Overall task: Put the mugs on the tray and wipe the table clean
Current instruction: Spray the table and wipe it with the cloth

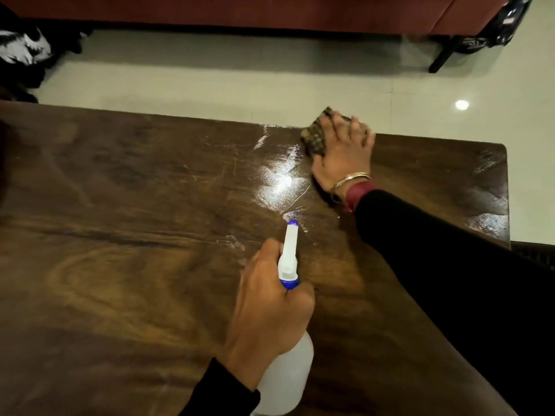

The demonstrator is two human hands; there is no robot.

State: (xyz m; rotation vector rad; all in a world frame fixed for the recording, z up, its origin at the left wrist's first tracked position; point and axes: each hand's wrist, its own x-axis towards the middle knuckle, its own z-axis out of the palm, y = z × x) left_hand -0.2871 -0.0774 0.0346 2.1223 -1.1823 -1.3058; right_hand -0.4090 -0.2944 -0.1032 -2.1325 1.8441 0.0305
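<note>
A dark wooden table (120, 235) fills the view, with wet shiny streaks (279, 178) near its far edge. My left hand (267, 313) grips a translucent spray bottle (285, 376) with a white and blue nozzle (290, 250) pointing toward the wet patch. My right hand (342, 157) presses flat on a brown checked cloth (315, 136) at the table's far edge, right of the streaks. No mugs or tray are in view.
Pale tiled floor (210, 82) lies beyond the table. A red-brown sofa (270, 10) runs along the back, with a dark leg (441, 55) at the right. Dark cloth with white print (21, 49) sits at the far left. The table's right corner (501, 151) is rounded.
</note>
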